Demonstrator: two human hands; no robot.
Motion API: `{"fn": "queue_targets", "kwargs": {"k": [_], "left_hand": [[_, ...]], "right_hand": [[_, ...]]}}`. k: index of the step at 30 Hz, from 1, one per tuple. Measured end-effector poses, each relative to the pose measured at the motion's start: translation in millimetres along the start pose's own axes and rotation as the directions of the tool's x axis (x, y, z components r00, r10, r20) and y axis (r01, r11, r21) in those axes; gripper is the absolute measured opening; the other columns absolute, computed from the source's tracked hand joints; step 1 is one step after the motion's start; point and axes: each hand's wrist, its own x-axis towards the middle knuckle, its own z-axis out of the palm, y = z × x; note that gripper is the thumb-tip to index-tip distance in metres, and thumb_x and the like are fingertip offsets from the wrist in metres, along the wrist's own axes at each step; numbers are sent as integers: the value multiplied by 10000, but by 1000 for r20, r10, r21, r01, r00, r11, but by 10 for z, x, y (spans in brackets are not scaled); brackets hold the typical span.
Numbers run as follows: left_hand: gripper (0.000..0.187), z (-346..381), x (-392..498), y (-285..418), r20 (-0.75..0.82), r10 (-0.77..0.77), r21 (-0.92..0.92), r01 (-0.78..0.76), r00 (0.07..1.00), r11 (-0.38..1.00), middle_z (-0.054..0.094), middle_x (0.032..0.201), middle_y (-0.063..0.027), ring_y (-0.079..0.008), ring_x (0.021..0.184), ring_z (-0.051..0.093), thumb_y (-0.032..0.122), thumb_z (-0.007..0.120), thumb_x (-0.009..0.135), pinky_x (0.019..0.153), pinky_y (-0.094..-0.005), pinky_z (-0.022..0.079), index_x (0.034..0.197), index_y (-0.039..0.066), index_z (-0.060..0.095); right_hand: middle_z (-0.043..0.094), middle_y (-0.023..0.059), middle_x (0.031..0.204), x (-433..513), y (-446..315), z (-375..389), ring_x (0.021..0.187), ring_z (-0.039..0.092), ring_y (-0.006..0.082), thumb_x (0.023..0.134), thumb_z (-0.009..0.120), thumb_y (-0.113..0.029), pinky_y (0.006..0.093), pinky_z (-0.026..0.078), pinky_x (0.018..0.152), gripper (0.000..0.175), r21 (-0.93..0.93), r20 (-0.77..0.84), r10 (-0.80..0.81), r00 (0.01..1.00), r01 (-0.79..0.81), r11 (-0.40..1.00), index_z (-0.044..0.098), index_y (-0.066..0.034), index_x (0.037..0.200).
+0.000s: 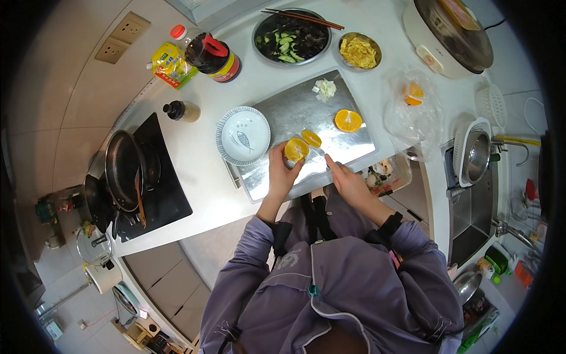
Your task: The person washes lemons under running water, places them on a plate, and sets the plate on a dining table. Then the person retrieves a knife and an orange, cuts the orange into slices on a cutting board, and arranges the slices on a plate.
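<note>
My left hand [284,171] holds a cut orange piece [296,149] by its sides, its cut face up, over the metal cutting board [292,106]. Just right of it lies an orange slice [311,138]. Over the board's near edge is my right hand [348,178], index finger stretched out, fingers curled round something dark and thin, perhaps a knife; the blade cannot be made out against the shiny board. An orange half [348,121] rests cut face up at the board's right. Chopped pale vegetable [325,90] sits near the far edge. A plate with a fish pattern [242,136] stands at the left.
Beyond the board are a bowl of cucumber and dark fungus [292,37] with chopsticks [309,18] across it, and a bowl of cooked egg [359,51]. A plastic bag with orange [413,94] lies right. Left are a sauce bottle [208,55] and a pan [124,170] on the cooktop.
</note>
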Motion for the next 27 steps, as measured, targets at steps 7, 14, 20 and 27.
{"fn": "queue_targets", "kwargs": {"k": [7, 14, 20, 27], "left_hand": [[557, 30, -50, -13, -84, 32, 83, -24, 996, 996, 505, 1069, -152, -275, 960, 558, 63, 802, 698, 838, -342, 467, 1165, 4, 503], [540, -4, -65, -29, -81, -8, 69, 14, 997, 998, 531, 1010, -127, -246, 897, 564, 75, 817, 685, 772, -327, 467, 1135, 5, 527], [538, -5, -44, -84, -75, -32, 62, 37, 997, 997, 558, 998, -117, -209, 839, 577, 86, 819, 693, 717, -304, 473, 1138, 4, 529], [495, -24, -25, -113, -65, -68, 13, 69, 996, 998, 596, 990, -102, -181, 828, 591, 109, 802, 735, 705, -285, 477, 1133, -5, 530]], "right_hand": [[617, 173, 882, -156, -180, -37, 731, 616, 356, 902, 542, -93, 429, 497, 636, 586, 96, 79, 12, 997, -19, 995, 355, -157, 1453], [591, 186, 868, 62, -217, 168, 703, 622, 381, 864, 515, -91, 462, 503, 618, 678, 108, 84, -8, 996, -1, 994, 260, -176, 1487], [592, 191, 876, 18, -193, 191, 751, 636, 380, 839, 534, -91, 456, 516, 632, 744, 1, 187, 82, 979, -83, 997, 211, -193, 1502], [602, 186, 847, 160, -211, 308, 717, 616, 354, 891, 493, -62, 438, 500, 633, 657, 6, 145, 51, 988, -52, 999, 252, -161, 1495]]}}
